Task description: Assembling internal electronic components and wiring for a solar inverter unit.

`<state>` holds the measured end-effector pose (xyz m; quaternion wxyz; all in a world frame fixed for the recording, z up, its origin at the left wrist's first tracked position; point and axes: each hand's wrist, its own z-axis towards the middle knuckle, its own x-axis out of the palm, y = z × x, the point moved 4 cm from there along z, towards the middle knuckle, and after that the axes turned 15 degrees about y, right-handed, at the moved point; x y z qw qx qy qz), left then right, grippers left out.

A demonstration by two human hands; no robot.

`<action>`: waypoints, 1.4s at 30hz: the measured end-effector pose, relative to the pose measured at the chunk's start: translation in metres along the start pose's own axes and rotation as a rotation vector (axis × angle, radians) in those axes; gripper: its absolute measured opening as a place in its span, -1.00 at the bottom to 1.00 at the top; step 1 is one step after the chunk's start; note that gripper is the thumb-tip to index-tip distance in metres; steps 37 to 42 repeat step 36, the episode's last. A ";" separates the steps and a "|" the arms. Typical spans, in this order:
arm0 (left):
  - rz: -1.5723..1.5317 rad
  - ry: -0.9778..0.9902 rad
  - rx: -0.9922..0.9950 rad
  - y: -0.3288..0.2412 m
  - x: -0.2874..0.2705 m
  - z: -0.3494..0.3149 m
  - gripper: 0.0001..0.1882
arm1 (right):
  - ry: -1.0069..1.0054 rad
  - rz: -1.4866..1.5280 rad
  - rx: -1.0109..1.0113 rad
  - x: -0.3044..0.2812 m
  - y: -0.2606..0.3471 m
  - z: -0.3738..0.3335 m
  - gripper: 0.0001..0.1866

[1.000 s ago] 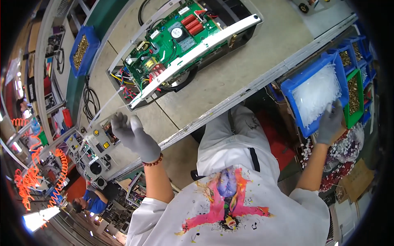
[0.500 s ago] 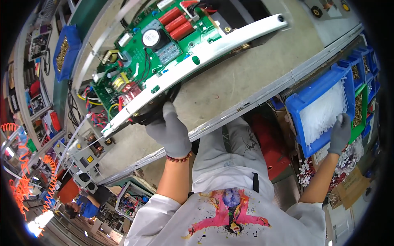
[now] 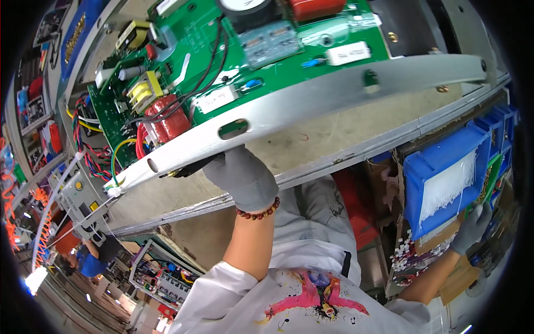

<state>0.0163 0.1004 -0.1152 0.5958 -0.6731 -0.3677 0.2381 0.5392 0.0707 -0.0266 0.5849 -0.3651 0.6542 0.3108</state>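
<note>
My left hand, in a grey glove, is closed at the near edge of a metal chassis. Its fingers are mostly hidden under that edge, where a black part shows beside them. Inside the tilted chassis is a green circuit board with red, yellow and white components and coloured wires. My right hand, also gloved in grey, hangs just below the near corner of a blue bin. Its fingers look pinched together; what is between them is too small to tell. Thin white strips, like cable ties, fill the bin.
Beneath the chassis runs a workbench with a metal edge. Smaller blue bins and a green bin stand beside the white strips. Another open chassis sits at lower left. A person in blue is farther off. Orange coiled hoses hang at left.
The chassis has come up closer to me and tilted, with my left hand at its edge. My right hand has moved from over the white strips to below the bin's near corner.
</note>
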 end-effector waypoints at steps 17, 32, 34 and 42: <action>-0.054 0.222 -0.191 0.016 -0.014 0.010 -0.62 | 0.713 1.748 -1.268 0.046 0.344 -0.140 -0.78; 0.235 0.282 0.369 -0.068 -0.044 -0.026 -0.34 | 0.536 1.887 -1.275 0.023 0.345 -0.159 -0.64; 0.283 0.291 0.402 -0.080 -0.041 -0.025 -0.45 | 0.573 1.669 -1.264 0.017 0.341 -0.159 -0.65; 0.291 0.266 0.338 -0.088 -0.040 -0.026 -0.54 | 0.539 1.832 -1.264 0.022 0.343 -0.166 -0.67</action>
